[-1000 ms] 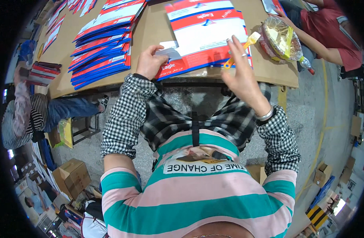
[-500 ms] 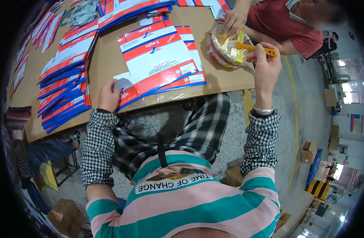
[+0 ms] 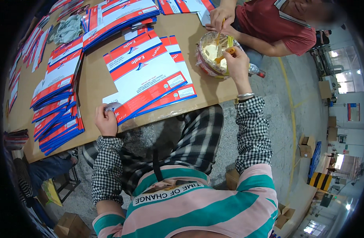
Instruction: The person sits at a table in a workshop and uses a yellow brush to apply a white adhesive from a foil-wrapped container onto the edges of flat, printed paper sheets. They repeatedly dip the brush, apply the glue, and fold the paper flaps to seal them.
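Several flat cardboard cartons (image 3: 144, 73), white, red and blue, lie overlapping on the table before me. My left hand (image 3: 106, 120) pinches the near-left corner of the top one, and that corner curls up a little. My right hand (image 3: 237, 65) grips an orange-handled brush (image 3: 230, 51) over a plastic-lined bowl (image 3: 202, 59) at the table's right edge. Pale, creamy paste (image 3: 211, 52) fills the bowl. The brush's head is down in it and mostly hidden.
Across the bowl, a co-worker's hand (image 3: 223, 19) holds another orange-handled tool in the paste. Stacks of flat cartons (image 3: 57, 85) stand at the left, more at the back (image 3: 120, 20). A grey cloth (image 3: 68, 29) lies at the far left. A bottle-like object (image 3: 255, 70) sticks out beside the bowl.
My right hand has lowered the brush from above the bowl's right rim into the paste. My left hand stays at the carton's corner, now curled up more. The whole view has shifted slightly.
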`<state>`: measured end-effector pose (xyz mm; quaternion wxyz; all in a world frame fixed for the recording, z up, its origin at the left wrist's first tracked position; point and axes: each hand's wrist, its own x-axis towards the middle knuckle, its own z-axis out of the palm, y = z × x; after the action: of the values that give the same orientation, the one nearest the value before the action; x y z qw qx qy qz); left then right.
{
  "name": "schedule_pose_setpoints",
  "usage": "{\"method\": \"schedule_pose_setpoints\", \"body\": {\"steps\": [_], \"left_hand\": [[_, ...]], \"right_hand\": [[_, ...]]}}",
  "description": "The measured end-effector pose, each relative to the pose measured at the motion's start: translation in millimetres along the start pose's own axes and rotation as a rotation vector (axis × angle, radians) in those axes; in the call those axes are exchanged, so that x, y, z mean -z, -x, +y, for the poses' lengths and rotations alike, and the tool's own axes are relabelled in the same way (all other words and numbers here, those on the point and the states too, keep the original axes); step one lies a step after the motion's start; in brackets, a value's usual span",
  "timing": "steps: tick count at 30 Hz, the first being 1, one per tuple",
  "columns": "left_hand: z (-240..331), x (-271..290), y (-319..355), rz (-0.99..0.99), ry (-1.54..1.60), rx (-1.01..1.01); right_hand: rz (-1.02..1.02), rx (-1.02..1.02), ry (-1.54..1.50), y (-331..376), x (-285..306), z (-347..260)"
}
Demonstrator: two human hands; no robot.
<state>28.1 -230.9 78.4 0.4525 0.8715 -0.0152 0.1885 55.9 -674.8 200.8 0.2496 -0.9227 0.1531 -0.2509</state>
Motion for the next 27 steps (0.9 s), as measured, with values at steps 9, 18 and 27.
{"method": "schedule_pose_setpoints", "body": {"steps": [9, 18, 27], "left_hand": [[-6, -2, 0, 0.008, 0.020, -0.013], [-2, 2, 0, -0.017, -0.004, 0.033], [-1, 4, -2, -0.026, -0.011, 0.023]], "right_hand": [[-0.184, -0.043, 0.090, -7, -15, -7], [-0.053, -0.055, -0.291, -23, 20, -15], [0.067, -0.002, -0.417, -40, 42, -22]]}}
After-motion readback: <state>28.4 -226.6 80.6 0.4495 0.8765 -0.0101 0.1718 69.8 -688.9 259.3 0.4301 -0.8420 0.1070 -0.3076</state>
